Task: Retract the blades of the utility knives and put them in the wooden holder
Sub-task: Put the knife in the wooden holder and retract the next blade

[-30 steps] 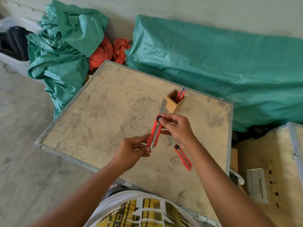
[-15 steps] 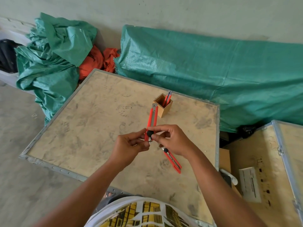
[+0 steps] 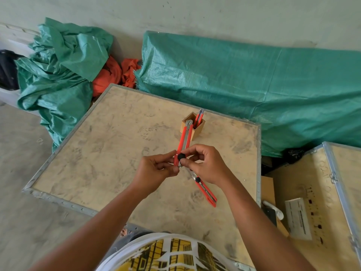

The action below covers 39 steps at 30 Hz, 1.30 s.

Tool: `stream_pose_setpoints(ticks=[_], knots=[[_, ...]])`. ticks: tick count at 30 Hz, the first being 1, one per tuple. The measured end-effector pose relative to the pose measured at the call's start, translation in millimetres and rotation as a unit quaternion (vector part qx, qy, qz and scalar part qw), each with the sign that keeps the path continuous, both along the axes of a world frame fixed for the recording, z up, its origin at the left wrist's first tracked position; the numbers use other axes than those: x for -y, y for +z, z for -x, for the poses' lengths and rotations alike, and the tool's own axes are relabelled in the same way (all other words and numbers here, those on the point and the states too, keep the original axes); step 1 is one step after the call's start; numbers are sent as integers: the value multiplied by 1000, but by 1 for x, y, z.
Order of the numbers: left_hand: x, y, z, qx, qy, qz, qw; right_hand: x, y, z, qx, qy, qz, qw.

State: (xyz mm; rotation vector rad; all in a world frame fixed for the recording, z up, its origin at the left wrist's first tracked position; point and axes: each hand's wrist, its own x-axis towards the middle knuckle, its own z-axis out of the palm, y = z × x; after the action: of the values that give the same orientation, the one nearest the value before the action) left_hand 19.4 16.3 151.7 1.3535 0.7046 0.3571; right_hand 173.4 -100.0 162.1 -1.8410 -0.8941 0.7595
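Above crate top [image 3: 97, 163] | both hands [image 3: 156, 171] [image 3: 207, 165] pinch red knife [image 3: 183, 141] | blade tip unclear

You hold a utility knife [image 3: 183, 144] of glossy red plastic with a bare metal track and matt black knob. Your crate top [image 3: 109, 153] is scuffed, matt plywood edged in dull metal. The holder [image 3: 192, 127] is smooth wood; the tarp [image 3: 254, 85] is shiny woven plastic.
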Motion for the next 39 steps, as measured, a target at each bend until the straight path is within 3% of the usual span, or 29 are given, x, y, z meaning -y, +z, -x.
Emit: stream_pose_setpoints(ticks=[13, 19, 23, 28, 34, 39], knots=[[1, -15, -13, -10, -17, 12, 1000, 6, -17, -5, 19, -38, 10, 999], [-13, -26, -40, -32, -47, -10, 998, -9, -31, -35, -62, -100, -3, 993], [-40, -32, -79, -49, -80, -56, 994, -35, -36, -74, -22, -138, 1, 990], [-83, -54, -141, -73, -37, -92, 992, -74, -46, -134, 61, -162, -13, 985], [-116, -78, -197, -187, -20, -252, 949, -117, -77, -178, 146, -180, 19, 973], [-122, -102, -221, -222, -68, -252, 939, -135, -110, -181, 188, -149, 62, 969]])
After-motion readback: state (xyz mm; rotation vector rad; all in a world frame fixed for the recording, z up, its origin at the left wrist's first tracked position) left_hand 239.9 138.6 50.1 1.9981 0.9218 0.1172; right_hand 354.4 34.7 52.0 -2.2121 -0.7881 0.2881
